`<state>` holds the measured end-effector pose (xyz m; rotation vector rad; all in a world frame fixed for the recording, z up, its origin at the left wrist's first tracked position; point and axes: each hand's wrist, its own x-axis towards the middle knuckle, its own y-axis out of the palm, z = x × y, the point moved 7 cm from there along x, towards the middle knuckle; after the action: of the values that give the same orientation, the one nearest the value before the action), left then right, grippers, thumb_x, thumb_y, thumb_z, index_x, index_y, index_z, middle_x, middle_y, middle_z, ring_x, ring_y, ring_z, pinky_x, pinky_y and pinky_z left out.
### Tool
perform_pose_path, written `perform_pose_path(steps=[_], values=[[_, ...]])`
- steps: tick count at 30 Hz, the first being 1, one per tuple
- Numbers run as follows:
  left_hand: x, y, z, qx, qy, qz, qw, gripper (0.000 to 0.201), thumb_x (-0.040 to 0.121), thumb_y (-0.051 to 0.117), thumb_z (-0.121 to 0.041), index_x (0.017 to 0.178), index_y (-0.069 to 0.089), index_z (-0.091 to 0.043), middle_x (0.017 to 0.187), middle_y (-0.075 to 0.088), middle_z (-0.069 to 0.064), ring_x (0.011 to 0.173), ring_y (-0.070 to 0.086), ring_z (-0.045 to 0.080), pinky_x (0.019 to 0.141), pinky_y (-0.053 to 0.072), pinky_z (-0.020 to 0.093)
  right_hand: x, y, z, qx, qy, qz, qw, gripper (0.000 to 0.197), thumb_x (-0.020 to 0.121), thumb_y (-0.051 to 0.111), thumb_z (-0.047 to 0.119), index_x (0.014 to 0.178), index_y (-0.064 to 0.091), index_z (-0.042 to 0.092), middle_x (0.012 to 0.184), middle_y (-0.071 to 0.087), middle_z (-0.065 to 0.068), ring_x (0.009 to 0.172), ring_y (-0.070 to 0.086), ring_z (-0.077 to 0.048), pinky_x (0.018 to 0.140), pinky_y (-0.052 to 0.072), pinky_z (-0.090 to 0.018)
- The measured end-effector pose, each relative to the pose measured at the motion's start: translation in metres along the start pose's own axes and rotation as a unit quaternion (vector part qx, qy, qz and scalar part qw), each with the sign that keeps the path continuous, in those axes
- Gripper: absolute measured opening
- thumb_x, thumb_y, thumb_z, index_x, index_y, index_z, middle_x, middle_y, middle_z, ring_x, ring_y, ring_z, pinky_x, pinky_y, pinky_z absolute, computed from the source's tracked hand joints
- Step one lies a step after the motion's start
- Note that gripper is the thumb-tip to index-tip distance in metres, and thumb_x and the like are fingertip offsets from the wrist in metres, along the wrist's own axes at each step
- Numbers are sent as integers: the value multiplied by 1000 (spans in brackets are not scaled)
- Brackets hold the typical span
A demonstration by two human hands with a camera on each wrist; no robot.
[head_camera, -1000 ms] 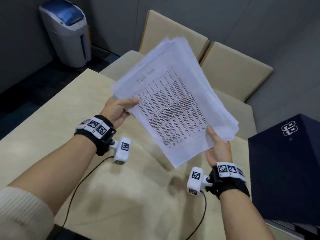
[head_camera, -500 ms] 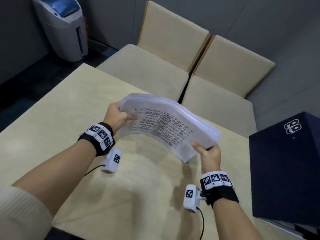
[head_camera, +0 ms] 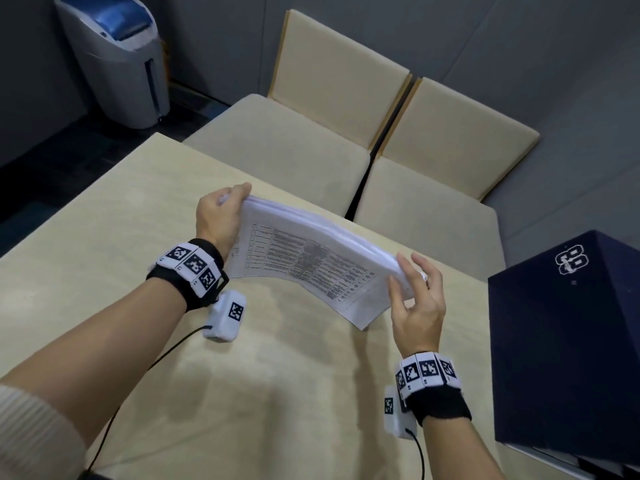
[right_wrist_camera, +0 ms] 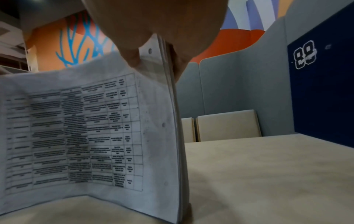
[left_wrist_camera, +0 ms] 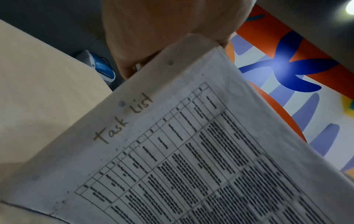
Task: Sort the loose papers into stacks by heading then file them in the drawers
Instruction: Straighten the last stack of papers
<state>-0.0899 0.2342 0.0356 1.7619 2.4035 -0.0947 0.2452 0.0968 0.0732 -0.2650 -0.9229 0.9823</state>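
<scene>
surface beige, fills frame | navy box at 3 o'clock | paper stack headed "Task list", centre, bowed on edge on the surface | left hand clamps its 10 o'clock end | right hand pinches its 4 o'clock end
</scene>
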Motion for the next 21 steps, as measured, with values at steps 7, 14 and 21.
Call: perform_pose_path(steps=[7,14,21], values=[[1,-1,13,8,7,106,994,57,69,82,-47,113,63,-17,103,71,-2,89,69,11,75,55,24,-6,9,-31,200,257,10,946,57,77,71,-11,127,55,12,117,65,5,100,64,-8,83,51,-18],[-14,18,29,-31,-16,126,991,34,71,83,1,97,71,-18,87,77,-5,82,72,9,69,55,19,-9,36,-51,247,442,-20,862,25,80,61,-6,88,63,17,86,67,2,89,62,-24,75,48,-30],[-6,9,24,-34,-25,158,987,53,62,86,-4,112,68,-4,103,75,10,94,73,22,78,60,33,11,12,-38,191,220,-4,956,78,82,67,-6,144,43,35,125,54,-5,110,60,-19,97,50,-33]])
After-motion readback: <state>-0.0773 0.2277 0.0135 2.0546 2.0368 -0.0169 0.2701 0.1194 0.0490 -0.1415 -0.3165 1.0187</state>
